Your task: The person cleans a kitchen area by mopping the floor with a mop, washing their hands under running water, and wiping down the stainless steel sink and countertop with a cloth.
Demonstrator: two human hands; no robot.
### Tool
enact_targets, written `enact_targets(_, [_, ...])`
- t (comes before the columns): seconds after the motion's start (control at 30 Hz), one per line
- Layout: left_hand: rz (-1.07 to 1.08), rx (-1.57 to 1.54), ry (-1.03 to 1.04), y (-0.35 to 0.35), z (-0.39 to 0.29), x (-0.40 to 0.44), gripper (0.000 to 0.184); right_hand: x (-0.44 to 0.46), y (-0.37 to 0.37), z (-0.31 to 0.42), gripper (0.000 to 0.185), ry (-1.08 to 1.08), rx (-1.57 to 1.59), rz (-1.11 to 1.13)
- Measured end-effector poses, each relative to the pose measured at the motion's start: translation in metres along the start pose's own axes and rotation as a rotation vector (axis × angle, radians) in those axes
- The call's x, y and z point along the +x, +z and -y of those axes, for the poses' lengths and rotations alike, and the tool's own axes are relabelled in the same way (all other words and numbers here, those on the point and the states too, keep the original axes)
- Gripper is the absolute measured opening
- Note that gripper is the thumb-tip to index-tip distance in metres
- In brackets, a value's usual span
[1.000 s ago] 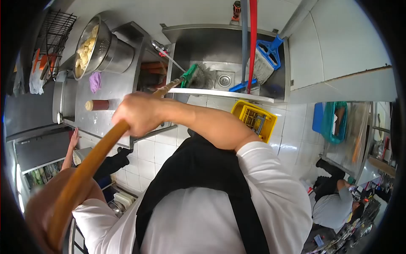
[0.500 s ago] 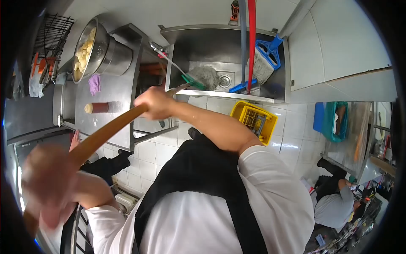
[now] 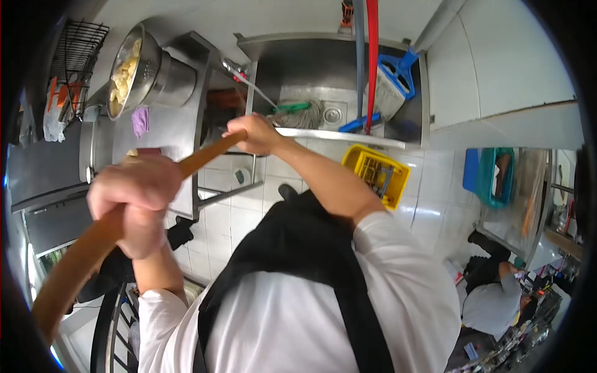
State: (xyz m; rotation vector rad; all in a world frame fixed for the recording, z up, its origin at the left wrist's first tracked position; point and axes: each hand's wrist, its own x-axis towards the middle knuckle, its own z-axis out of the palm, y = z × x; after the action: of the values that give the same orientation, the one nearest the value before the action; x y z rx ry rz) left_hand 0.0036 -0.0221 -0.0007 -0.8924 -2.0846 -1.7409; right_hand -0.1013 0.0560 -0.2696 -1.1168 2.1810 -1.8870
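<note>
A long wooden mop handle point(image 3: 208, 152) runs diagonally across the left of the view. My left hand point(image 3: 140, 196) is wrapped round it, in front of the steel table. Farther up, close to the sink's front edge, my right hand point(image 3: 256, 133) grips the same handle. Inside the steel sink point(image 3: 280, 67) lies a grey string mop head point(image 3: 306, 117) with a green clamp point(image 3: 292, 107). Where the handle meets that clamp is hidden. Left of the drain, the mop strings rest on the sink floor.
Blue-clamped mops with a red pole point(image 3: 372, 62) and a grey pole lean in the sink. A yellow mop bucket point(image 3: 398, 186) stands on the tiles. The steel table point(image 3: 171, 133) bears a colander point(image 3: 146, 74) of pale pieces and a purple cloth point(image 3: 140, 121). Other people are at lower right and left.
My left hand has moved up and right along the handle, now covering most of the bottle on the table. My right hand has shifted slightly right. The green clamp has turned.
</note>
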Motion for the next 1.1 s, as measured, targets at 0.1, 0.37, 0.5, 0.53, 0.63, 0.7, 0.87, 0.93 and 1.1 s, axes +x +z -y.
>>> enact_targets(0.1, [0.315,-0.142,0.137,-0.040,-0.064,0.042,0.009,0.016,0.000,0.055,0.011,-0.217,0.013,0.051])
enact_targets(0.37, [0.104,-0.007,0.059,-0.026,-0.021,0.014,0.013,0.012,-0.005,0.071,0.021,-0.277,0.082,0.011])
enact_targets(0.5, [0.065,-0.048,-0.113,0.018,0.014,-0.006,0.016,-0.012,-0.011,-0.021,0.028,0.069,-0.032,-0.052])
enact_targets(0.53, [0.047,0.046,-0.075,0.016,0.008,-0.008,0.017,-0.009,-0.009,-0.018,0.027,0.017,-0.035,-0.052])
enact_targets(0.63, [0.045,0.220,0.073,-0.010,-0.031,0.005,0.022,0.008,-0.014,0.017,0.026,-0.156,-0.056,0.001])
enact_targets(0.7, [0.095,0.115,0.219,-0.058,-0.079,0.012,0.028,0.017,-0.004,0.059,0.027,-0.226,0.050,-0.015])
enact_targets(0.87, [0.208,-0.537,0.192,-0.053,-0.092,0.027,0.030,0.010,-0.011,0.092,0.024,-0.227,0.085,-0.023])
enact_targets(0.93, [0.173,-0.176,0.086,-0.025,-0.014,0.021,0.020,0.002,0.000,0.031,0.025,-0.223,0.178,-0.166])
enact_targets(1.1, [0.326,-0.006,0.005,0.000,-0.010,0.006,0.028,0.001,-0.012,-0.005,0.020,-0.019,-0.063,-0.029])
